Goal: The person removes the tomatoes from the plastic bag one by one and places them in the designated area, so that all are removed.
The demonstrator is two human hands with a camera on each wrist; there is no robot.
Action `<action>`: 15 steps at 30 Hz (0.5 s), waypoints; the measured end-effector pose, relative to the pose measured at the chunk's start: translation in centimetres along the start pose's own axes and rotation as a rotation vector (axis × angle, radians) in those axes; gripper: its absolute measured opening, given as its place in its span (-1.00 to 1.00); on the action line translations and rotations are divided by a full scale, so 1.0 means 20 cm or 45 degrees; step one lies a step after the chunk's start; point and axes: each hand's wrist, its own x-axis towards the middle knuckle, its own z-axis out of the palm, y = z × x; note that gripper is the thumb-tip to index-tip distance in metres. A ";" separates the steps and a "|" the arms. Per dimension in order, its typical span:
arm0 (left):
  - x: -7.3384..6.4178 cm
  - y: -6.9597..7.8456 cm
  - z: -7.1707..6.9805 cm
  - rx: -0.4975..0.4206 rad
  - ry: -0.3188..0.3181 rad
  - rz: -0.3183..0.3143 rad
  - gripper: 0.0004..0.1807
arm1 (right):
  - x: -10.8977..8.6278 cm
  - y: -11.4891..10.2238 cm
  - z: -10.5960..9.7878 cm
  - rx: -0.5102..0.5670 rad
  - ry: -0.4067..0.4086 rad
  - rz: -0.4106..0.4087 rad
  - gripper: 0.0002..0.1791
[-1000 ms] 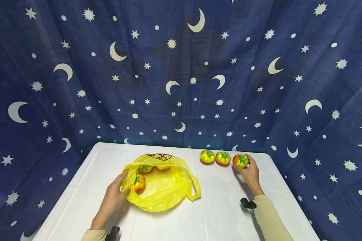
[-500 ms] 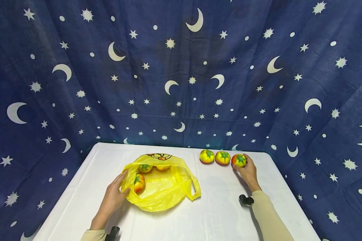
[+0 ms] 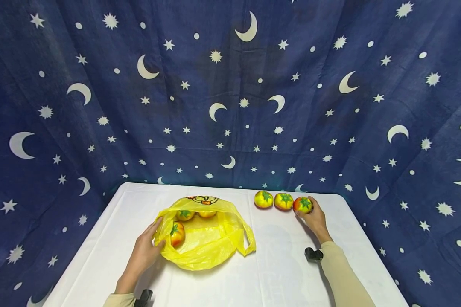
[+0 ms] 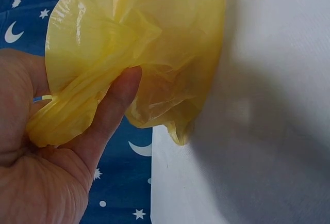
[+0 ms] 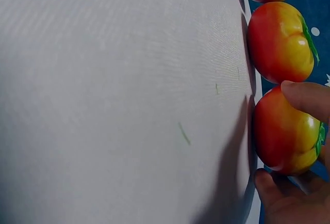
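My left hand point(image 3: 145, 247) grips the left side of a yellow plastic bag point(image 3: 203, 256). In the left wrist view, bunched film of the bag point(image 4: 103, 79) lies between thumb and fingers. The bag lies on its side, mouth toward me, with a red-yellow tomato point(image 3: 178, 234) and two more tomatoes partly hidden at its back. My right hand point(image 3: 316, 219) holds a tomato point(image 3: 302, 205) at the right end of a row, thumb and fingers on opposite sides. In the right wrist view this held tomato point(image 5: 283, 131) sits right at the neighbouring tomato point(image 5: 281, 43).
A white-covered table point(image 3: 276, 264) carries everything. Toward its far edge the row continues leftward with a middle tomato point(image 3: 283, 201) and a left tomato point(image 3: 263, 199). A dark blue curtain point(image 3: 230, 106) with moons and stars hangs behind. Black camera mounts are strapped at both wrists.
My right hand has slid its tomato a little to the left, narrowing the gap to the middle tomato. The left hand and the bag keep their place.
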 end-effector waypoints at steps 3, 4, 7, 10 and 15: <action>0.00 0.00 0.00 -0.003 0.000 0.000 -0.17 | 0.00 0.00 -0.01 0.006 -0.046 0.024 0.03; 0.00 0.00 0.00 -0.005 -0.001 0.000 -0.17 | -0.01 0.01 -0.01 0.005 -0.055 0.031 0.05; 0.00 0.00 0.00 -0.008 -0.001 -0.001 -0.17 | -0.01 0.01 -0.02 0.021 -0.071 0.048 0.08; -0.01 0.00 0.00 -0.011 0.001 0.004 -0.17 | -0.02 0.01 -0.04 0.027 -0.071 0.072 0.09; -0.01 0.00 0.00 -0.017 0.011 0.024 -0.18 | -0.05 -0.02 -0.07 0.029 -0.009 0.072 0.06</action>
